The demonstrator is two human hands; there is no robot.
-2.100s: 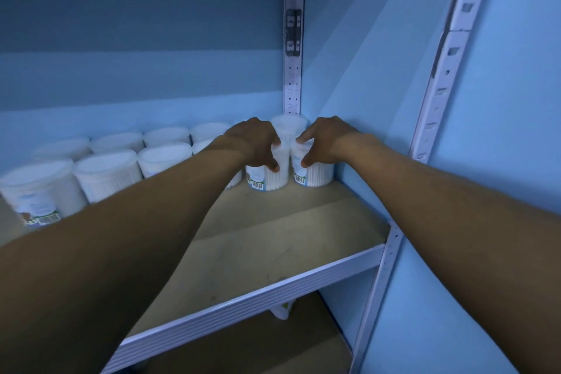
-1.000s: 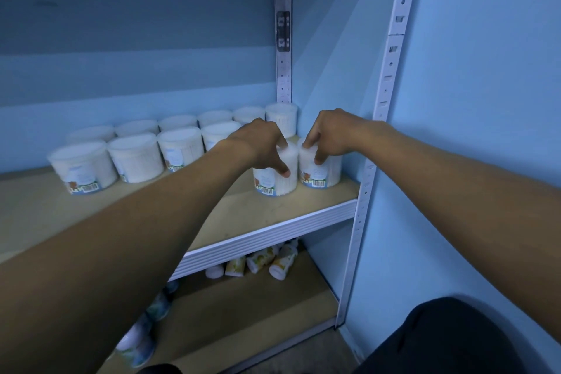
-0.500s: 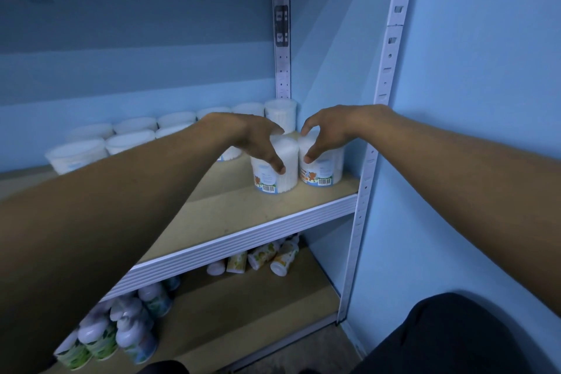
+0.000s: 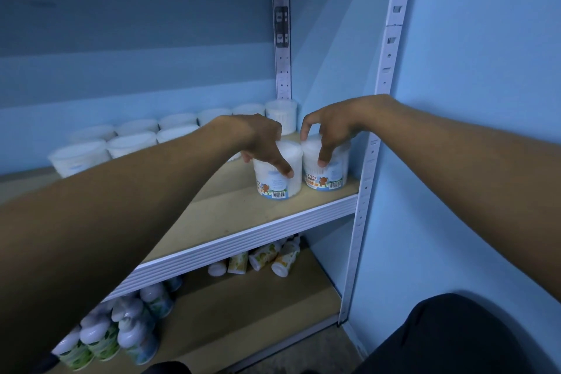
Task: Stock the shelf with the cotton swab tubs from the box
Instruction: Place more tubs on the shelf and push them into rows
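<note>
Both hands, left (image 4: pixel 261 143) and right (image 4: pixel 332 127), each pinch a tub, left tub (image 4: pixel 277 174) touching right tub (image 4: pixel 326 168), at the shelf (image 4: pixel 243 215) front corner. Best to release gently, labels forward, keeping them upright.

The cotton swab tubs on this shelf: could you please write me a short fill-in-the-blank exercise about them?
1. The left hand holds one tub, and the right hand holds the tub nearest the shelf's ____ upright.
2. Both held tubs stand on the ____ shelf board.
3. The right-hand tub's label reads "COTTON ____".

Missing words: right; upper; BUDS
</note>
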